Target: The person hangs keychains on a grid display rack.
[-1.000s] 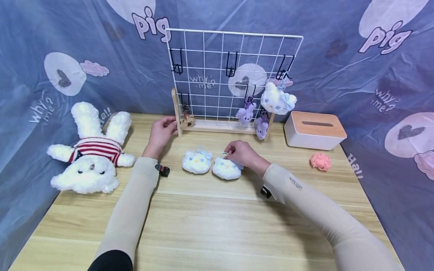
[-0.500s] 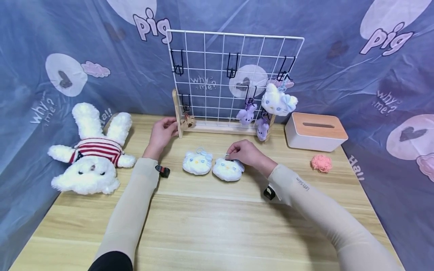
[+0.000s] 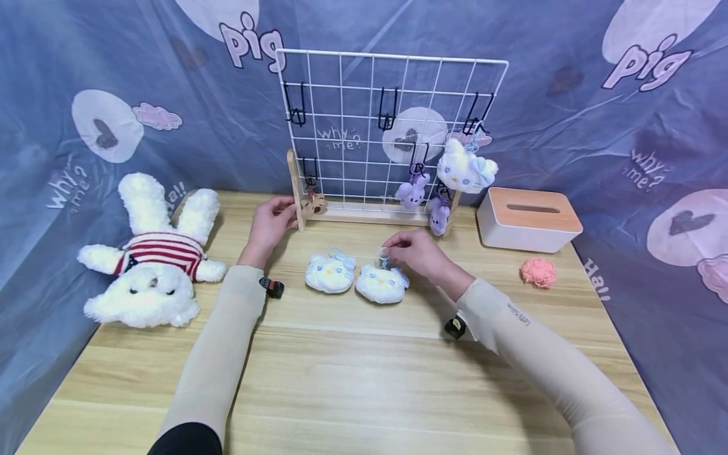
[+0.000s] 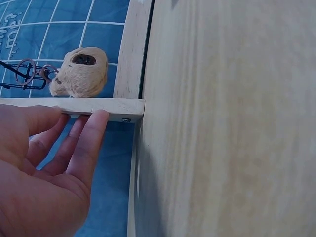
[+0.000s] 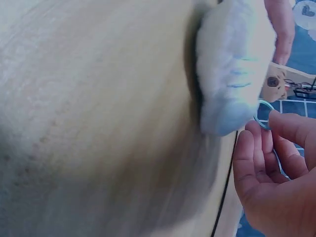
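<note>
Tabletop [image 3: 352,379], lt wood-grain; blue cloth [image 3: 239,151] bhd

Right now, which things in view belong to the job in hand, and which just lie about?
Likely in the job:
right hand, pinching the ring of a white cat plush
second cat plush beside it
left hand, on the wooden post of the wire rack
hanging toys

Likely just lying about:
striped-sweater plush
tissue box
pink bundle

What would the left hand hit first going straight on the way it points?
The left hand would first meet the wooden side post, which its fingertips touch; past that, probably the brown plush, though depth is unclear.
</note>
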{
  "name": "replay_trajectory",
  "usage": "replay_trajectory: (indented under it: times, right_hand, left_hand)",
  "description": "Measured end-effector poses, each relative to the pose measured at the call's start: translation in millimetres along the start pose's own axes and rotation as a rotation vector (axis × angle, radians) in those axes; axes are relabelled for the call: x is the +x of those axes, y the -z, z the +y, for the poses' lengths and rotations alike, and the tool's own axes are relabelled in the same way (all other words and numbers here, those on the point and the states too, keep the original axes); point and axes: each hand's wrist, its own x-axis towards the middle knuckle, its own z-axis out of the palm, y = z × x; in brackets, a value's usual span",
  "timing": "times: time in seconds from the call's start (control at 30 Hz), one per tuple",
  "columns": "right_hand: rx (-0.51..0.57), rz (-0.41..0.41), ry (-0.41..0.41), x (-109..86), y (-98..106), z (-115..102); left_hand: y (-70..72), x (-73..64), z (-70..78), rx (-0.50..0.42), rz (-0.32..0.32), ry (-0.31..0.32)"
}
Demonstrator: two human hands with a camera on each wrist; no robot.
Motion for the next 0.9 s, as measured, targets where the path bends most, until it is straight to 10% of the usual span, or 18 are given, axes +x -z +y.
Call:
replay_trajectory:
  times: [0.9]
  right_hand:
    - [0.049, 0.051, 0.111, -29.2, 10.3, -23.6]
  left_hand:
    - [-0.2, -3.8, 3.5, -0.004, -0.006, 0.019]
